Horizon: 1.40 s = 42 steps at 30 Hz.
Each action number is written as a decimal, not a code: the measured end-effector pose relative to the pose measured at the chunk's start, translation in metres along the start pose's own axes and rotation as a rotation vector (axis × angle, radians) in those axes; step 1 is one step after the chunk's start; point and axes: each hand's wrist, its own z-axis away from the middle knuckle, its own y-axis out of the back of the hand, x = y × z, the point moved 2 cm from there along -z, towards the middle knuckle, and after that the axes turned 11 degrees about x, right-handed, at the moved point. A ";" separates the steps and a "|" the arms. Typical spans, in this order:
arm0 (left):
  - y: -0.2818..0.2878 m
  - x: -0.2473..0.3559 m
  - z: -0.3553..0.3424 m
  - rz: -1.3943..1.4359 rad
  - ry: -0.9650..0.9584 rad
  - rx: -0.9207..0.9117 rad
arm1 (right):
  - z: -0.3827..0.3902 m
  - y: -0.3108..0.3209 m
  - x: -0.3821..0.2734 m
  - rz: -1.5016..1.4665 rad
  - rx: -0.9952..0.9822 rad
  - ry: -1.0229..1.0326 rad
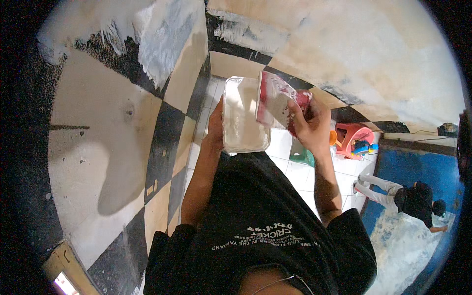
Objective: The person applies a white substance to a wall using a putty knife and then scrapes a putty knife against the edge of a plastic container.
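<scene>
My left hand (pixel 215 127) grips the left side of a white rectangular tub (pixel 224 140), holding it up in front of my chest. Smooth white paste (pixel 241 110) fills the tub. A wide putty scraper (pixel 277 101), reddish and smeared with white paste, is in my right hand (pixel 314 124), its fingers closed round the handle end. The scraper's broad blade overlaps the tub's right rim; whether it touches the rim I cannot tell. Most fingers of my left hand are hidden behind the tub.
Black and cream checkered walls (pixel 162 142) with white smears meet in a corner ahead. On the white tiled floor (pixel 302 177) at right stand a pink plastic stool (pixel 350 137), an orange cup (pixel 335 138) and a green container (pixel 302 155). Another person (pixel 415 199) works at a blue wall (pixel 400 167).
</scene>
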 end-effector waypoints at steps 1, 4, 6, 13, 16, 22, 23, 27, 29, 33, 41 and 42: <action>0.003 0.001 -0.001 -0.062 -0.007 -0.012 | -0.003 -0.003 0.000 0.154 -0.037 0.104; -0.088 0.048 0.052 0.317 0.157 -0.187 | -0.002 -0.013 0.003 0.228 -0.069 0.120; -0.092 0.056 0.062 0.283 0.095 -0.057 | -0.001 -0.023 0.001 0.235 -0.067 0.182; -0.084 0.076 0.063 -0.028 -0.135 0.076 | 0.001 -0.052 0.021 0.100 -0.143 -0.133; -0.082 0.076 0.048 0.166 0.014 -0.062 | -0.012 -0.061 0.029 0.145 -0.127 -0.074; -0.120 0.078 0.020 0.051 0.120 0.090 | -0.053 -0.057 0.070 0.121 -0.123 -0.178; -0.126 0.076 0.012 0.035 0.124 0.075 | -0.062 -0.054 0.077 0.124 -0.138 -0.167; -0.144 0.073 -0.014 -0.045 0.114 0.015 | -0.094 -0.049 0.080 0.032 -0.252 -0.258; -0.152 0.069 -0.033 -0.043 0.113 0.003 | -0.112 -0.044 0.080 -0.028 -0.304 -0.339; -0.163 0.062 -0.068 0.075 0.058 0.069 | -0.152 -0.035 0.098 -0.021 -0.331 -0.258; -0.177 0.049 -0.114 0.274 0.033 -0.038 | -0.198 -0.045 0.129 0.099 -0.360 -0.022; -0.175 0.047 -0.117 0.303 0.032 -0.037 | -0.200 -0.048 0.129 0.063 -0.364 0.005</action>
